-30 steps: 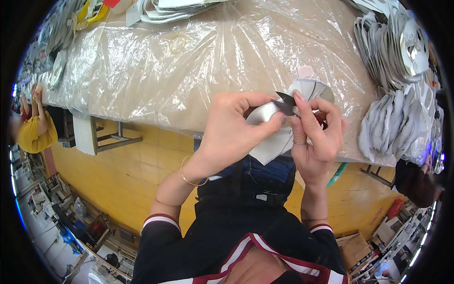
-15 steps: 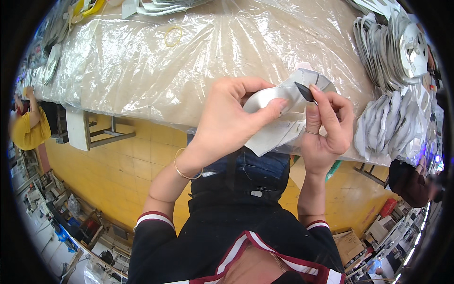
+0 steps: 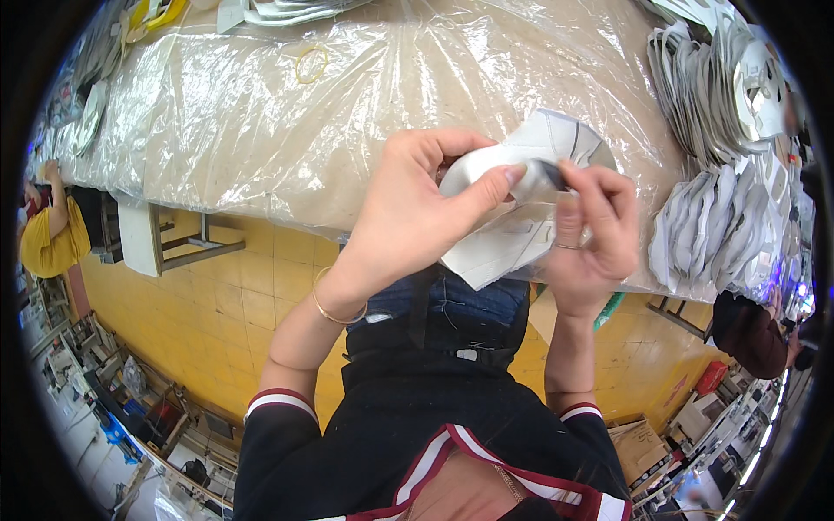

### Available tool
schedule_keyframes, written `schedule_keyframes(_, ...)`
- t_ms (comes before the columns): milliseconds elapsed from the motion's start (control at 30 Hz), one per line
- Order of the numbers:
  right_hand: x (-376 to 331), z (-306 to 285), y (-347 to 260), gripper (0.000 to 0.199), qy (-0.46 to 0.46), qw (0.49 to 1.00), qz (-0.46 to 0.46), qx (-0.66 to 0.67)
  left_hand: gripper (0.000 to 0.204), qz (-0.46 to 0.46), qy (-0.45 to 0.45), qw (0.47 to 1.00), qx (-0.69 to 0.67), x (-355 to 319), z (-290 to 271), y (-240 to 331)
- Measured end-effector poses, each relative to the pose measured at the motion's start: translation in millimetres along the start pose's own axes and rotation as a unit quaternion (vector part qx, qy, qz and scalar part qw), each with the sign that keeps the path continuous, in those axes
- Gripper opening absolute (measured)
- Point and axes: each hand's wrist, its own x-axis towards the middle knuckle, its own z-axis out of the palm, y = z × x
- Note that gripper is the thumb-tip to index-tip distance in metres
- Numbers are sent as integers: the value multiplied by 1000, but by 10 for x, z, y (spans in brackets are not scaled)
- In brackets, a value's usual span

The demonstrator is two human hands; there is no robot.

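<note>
A white and grey stitched shoe upper (image 3: 497, 250) is held above the near edge of the table. My left hand (image 3: 421, 208) grips its curved side, with the thumb on top and the fingers partly hidden behind it. Pinched between the thumb and fingers of my right hand (image 3: 598, 230) is a small black pointed tool (image 3: 551, 176), blurred by motion. Its tip lies over the upper, close to my left thumb; whether it touches the material I cannot tell.
Clear plastic sheeting (image 3: 234, 130) covers the table, with a yellow rubber band (image 3: 311, 65) on it. Grey-white pieces stand stacked (image 3: 717, 87) at the far right, and a nearer bundle (image 3: 708, 226) lies below them. Another person in yellow (image 3: 56, 234) is at the left.
The black tool has swung from pointing up-left to lying lower across the upper, nearer my left thumb. The upper has tilted, showing more of its far stitched panel. Both hands keep their hold.
</note>
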Motion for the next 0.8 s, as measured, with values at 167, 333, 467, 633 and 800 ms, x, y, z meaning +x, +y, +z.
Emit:
schedule_keyframes(167,-21,-69,56,35,28,995,52,84,21,-33,-3,997,-64,93,-104,-28)
schedule_keyframes(333,-74,-120,-26,47,-13,998,8,-68,23,-68,3,975,-212,118,-129,-92)
schedule_keyframes(467,-82,-108,-105,41,-36,975,-33,-217,25,-79,-10,957,-279,117,-130,-109)
schedule_keyframes(633,-18,-51,-3,34,-16,961,-100,-258,31,-108,24,946,-305,80,-98,-102)
schedule_keyframes(800,-18,24,112,42,27,961,-134,-241,29,-117,-22,945,-304,87,-106,-92)
